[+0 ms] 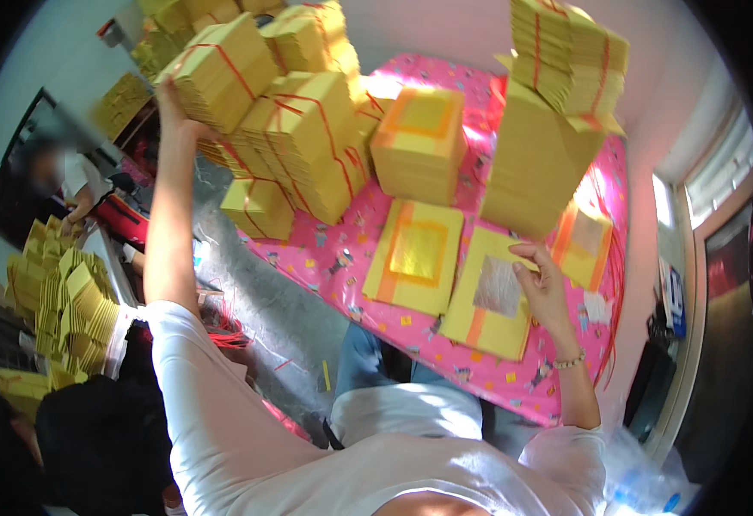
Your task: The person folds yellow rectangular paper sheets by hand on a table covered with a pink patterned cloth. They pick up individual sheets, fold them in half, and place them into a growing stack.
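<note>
My left hand [179, 120] is raised at the upper left, its fingers and thumb spread against the side of a tied bundle of yellow paper [226, 73], gripping its edge. That bundle sits high among other bundles bound with red string. My right hand [541, 279] is over a low stack of yellow paper [488, 331] with a silver square and an orange band. Its thumb and index finger are curved but apart, with nothing visible between them. Left of it lies another stack with a gold square [418, 249] in an orange frame.
A pink patterned cloth [333, 267] covers the table. Tall yellow stacks [535, 163] stand at the back, beside a block with a gold top [419, 120]. Red strings [613, 318] hang at the right edge. At the left, another person [84, 185] is near a table heaped with yellow bundles [76, 297].
</note>
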A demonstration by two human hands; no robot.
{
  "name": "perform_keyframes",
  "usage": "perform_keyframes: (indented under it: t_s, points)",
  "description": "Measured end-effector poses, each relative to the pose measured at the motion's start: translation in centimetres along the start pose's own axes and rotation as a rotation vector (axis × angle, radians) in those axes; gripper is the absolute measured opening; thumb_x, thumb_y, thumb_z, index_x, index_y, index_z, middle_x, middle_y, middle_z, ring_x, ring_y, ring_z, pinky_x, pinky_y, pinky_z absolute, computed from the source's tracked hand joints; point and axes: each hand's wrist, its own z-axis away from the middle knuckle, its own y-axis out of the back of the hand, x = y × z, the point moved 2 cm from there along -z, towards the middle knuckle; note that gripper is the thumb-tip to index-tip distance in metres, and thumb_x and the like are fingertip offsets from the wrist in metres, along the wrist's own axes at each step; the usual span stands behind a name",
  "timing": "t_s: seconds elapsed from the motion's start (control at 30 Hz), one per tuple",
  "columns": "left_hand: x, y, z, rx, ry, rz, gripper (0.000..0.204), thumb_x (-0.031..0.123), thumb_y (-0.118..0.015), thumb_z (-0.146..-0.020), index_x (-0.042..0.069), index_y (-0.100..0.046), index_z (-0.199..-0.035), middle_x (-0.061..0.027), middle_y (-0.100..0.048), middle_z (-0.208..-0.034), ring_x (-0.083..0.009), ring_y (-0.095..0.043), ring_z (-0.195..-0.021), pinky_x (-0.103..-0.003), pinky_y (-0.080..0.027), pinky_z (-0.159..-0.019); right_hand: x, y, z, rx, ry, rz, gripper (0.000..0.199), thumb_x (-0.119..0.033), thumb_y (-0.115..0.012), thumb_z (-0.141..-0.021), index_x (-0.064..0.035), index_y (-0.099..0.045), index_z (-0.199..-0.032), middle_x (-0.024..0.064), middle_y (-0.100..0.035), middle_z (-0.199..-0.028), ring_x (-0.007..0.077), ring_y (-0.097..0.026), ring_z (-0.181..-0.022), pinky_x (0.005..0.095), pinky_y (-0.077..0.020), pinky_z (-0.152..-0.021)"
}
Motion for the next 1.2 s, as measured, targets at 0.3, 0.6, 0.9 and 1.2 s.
perform_keyframes:
  t_s: [0.3,0.6,0.9,1.2]
  points:
    - [-1.3,-2.6,1.4,0.108,0.066,-0.25,0.08,0.069,-0.045,-0.08,0.016,-0.046,-0.14,-0.0143,-0.037,-0.149,-0.0387,-0.033,-0.135,-0.068,-0.023,-0.103,1.3,3.4,8.7,0.035,0.055,0.315,0.02,-0.006,-0.064,-0.087,-0.002,-0.062,-0.106,0.0121,-0.062,-0.105,0.0264,-0.061,-0.098,0.0333,-0.0503,-0.083]
    - [-0.5,-1.3,1.2,0.163,0.152,-0.353,0.075,0.07,-0.035,-0.086,0.022,-0.04,-0.143,-0.0089,-0.035,-0.148,-0.0303,-0.032,-0.135,-0.054,-0.029,-0.104,2.6,0.0,11.1,-0.211,0.174,0.656,0.051,-0.015,-0.079,-0.07,-0.0037,-0.057,-0.114,0.0143,-0.054,-0.117,0.0341,-0.053,-0.111,0.0423,-0.0465,-0.091]
    - [-2.6,-3.1,7.8,0.284,-0.314,-0.317,0.06,0.045,-0.045,-0.093,0.003,-0.046,-0.136,-0.0143,-0.049,-0.134,-0.0309,-0.05,-0.118,-0.045,-0.044,-0.096,3.3,-0.3,12.1,-0.065,0.034,0.625,0.081,-0.017,-0.082,-0.069,-0.0055,-0.041,-0.139,0.0235,-0.041,-0.139,0.0397,-0.041,-0.13,0.0445,-0.0385,-0.107]
    - [-27.6,-4.3,33.3,-0.798,-0.28,-0.839,0.076,0.027,-0.086,-0.067,0.006,-0.05,-0.131,-0.0118,-0.053,-0.125,-0.0279,-0.052,-0.116,-0.039,-0.043,-0.098,6.3,-1.4,13.9,0.022,-0.126,0.471,0.086,-0.018,-0.078,-0.077,0.0063,-0.028,-0.142,0.0284,-0.042,-0.134,0.0428,-0.045,-0.124,0.0445,-0.0407,-0.104]
